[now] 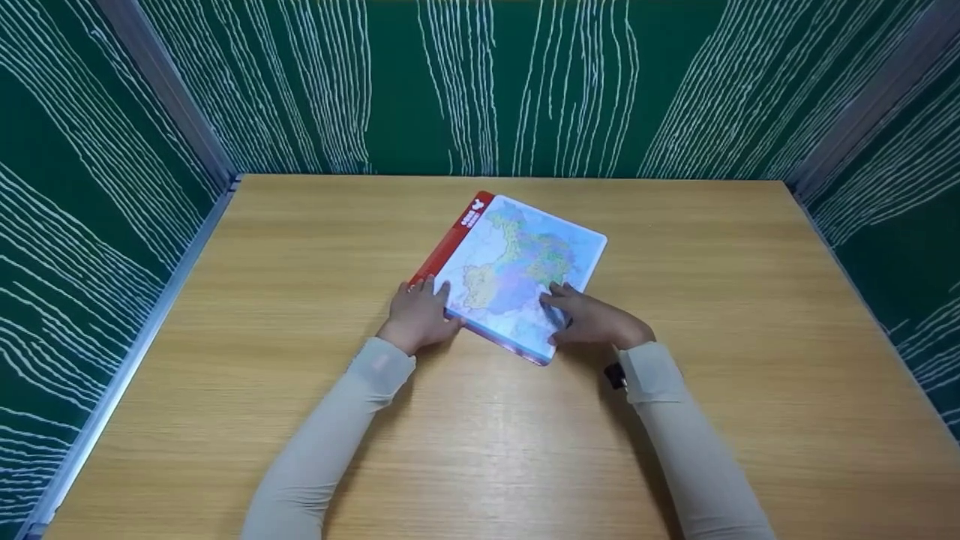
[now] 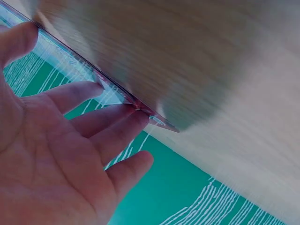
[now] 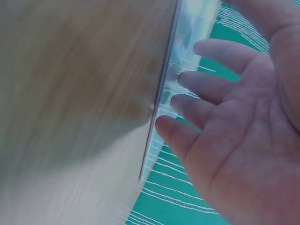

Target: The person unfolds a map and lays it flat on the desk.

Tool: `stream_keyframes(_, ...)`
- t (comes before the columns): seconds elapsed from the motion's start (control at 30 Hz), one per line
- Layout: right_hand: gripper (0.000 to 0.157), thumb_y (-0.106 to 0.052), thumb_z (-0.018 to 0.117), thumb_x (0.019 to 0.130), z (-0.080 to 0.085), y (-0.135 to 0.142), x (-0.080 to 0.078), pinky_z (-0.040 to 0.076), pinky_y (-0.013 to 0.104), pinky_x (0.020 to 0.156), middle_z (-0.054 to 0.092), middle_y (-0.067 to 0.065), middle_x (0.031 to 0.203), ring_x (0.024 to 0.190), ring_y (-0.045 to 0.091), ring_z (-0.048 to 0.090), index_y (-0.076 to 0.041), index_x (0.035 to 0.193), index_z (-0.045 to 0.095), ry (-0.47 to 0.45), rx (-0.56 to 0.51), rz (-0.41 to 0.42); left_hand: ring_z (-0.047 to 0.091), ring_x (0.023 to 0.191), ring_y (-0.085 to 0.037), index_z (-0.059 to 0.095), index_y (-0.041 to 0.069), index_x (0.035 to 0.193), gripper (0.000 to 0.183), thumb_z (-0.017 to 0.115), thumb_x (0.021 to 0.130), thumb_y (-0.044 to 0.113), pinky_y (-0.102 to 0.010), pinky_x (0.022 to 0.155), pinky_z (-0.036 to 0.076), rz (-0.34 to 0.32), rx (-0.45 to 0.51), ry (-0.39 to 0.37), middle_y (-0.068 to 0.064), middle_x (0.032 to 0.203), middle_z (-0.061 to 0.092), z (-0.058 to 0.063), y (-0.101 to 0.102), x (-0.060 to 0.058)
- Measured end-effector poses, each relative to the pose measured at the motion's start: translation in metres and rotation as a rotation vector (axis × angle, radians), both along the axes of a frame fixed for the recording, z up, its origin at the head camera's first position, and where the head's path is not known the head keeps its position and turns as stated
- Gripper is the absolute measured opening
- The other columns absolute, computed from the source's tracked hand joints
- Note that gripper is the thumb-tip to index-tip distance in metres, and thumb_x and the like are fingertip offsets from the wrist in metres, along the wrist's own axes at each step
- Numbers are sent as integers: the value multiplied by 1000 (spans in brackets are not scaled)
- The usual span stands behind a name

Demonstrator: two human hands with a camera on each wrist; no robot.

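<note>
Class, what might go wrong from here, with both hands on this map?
1. The map lies askew on the table, so uneven pushes from the left hand and right hand might twist it further.
2. Its surface looks glossy, so either hand might slip.

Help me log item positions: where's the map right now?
In the head view, the map is near the middle of the table, between the left hand at left and right hand at right.
</note>
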State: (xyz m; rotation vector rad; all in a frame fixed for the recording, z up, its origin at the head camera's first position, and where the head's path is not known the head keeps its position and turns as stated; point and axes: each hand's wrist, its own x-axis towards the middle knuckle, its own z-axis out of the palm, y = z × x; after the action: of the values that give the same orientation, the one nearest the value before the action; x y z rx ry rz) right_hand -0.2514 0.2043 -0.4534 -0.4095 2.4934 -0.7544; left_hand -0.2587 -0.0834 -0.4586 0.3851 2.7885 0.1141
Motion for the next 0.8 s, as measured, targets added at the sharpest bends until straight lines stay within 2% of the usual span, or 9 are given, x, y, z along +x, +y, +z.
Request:
stream_keyframes(0.17, 73, -35, 62, 93, 0, -5, 9, 14, 52, 119, 7, 12, 163, 150, 33, 2, -15, 153, 25, 44, -11, -19, 23, 147, -33, 28, 17, 152, 77, 57, 89, 49, -58, 118, 11, -8, 64, 5, -13, 159, 24, 0, -7, -4)
stream_keyframes(0.4, 76, -47, 53, 96, -3, -13, 22, 15, 55, 117, 4, 14, 162, 149, 35, 4, -12, 154, 19, 83, -23, -52, 18, 149, -23, 26, 18, 153, 70, 52, 95, 46, -51, 121, 11, -39, 126, 75, -3, 161, 20, 0, -19, -17)
stream_keyframes(0.6, 77, -46, 51, 97, -7, -17, 32, 13, 56, 117, 1, 14, 163, 149, 35, 1, -10, 154, 16, 104, -57, -42, 9, 151, -18, 14, 28, 155, 72, 49, 95, 50, -45, 122, 5, -39, 184, 32, 8, 163, 8, -2, -27, -28)
stream_keyframes(0.8, 78, -46, 51, 97, -8, -22, 39, 14, 55, 118, 3, 18, 162, 149, 37, 1, -4, 153, 17, 144, -91, 7, 6, 151, -17, 10, 27, 155, 71, 45, 97, 49, -44, 122, 3, -92, 185, 1, 7, 163, 7, 0, -32, -37)
